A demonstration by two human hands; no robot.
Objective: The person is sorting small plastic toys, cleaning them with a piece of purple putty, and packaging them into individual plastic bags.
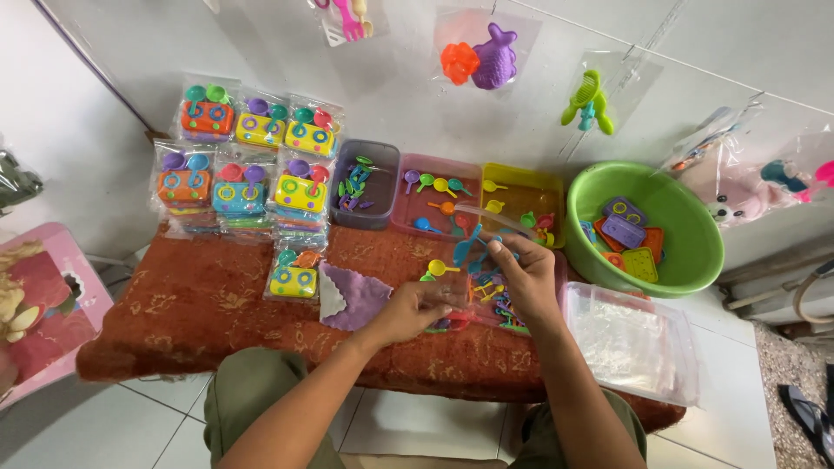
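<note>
Holding a clear plastic packet (469, 291) of small coloured toy utensils between both hands, you have it low over the middle of the bench (191, 304), which is draped in a rust-red patterned cloth. Your left hand (408, 311) pinches the packet's near-left edge with the fingers closed on the film; your right hand (526, 276) has its grip curled over the packet's top right, closed on the film as well, though whether it also pinches one of the small pieces I cannot tell.

The film is thin and slick, so in my judgement a loosened pinch on either side could tip the packet and spill the little spoons and forks onto the cloth, where they would scatter among the loose pieces already lying there. A yellow toy spoon (441, 268) lies just beside your left fingers and could be knocked by a sleeve or wrist.

The stack of empty clear bags (630, 343) overhangs the bench's right edge near your right forearm; an elbow sweep could push it off to the tiled floor. The green round plastic basin (695, 252) of toy trays stands well beyond, less exposed.
</note>
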